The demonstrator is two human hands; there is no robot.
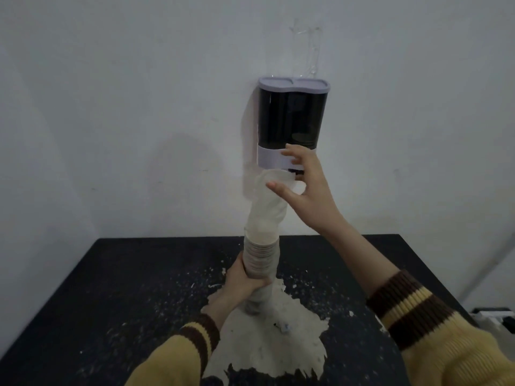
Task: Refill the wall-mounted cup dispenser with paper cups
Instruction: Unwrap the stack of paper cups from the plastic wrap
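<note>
A dark, double-tube cup dispenser (292, 118) with a pale lid and pale lower band hangs on the white wall. Below it a stack of paper cups (260, 257) in a clear plastic sleeve (267, 207) stands tilted upward, the sleeve's loose top end reaching the dispenser's bottom left opening. My left hand (245, 280) is shut around the lower part of the stack. My right hand (303, 185) is at the dispenser's bottom right, fingers spread, thumb against the sleeve's top, fingertips touching the pale band.
A black table (111, 288) with white specks and a large pale paint-like patch (273, 338) stands against the wall under the dispenser. A clear plastic hook (312, 48) is stuck on the wall above. White items lie on the floor at the far right (493, 316).
</note>
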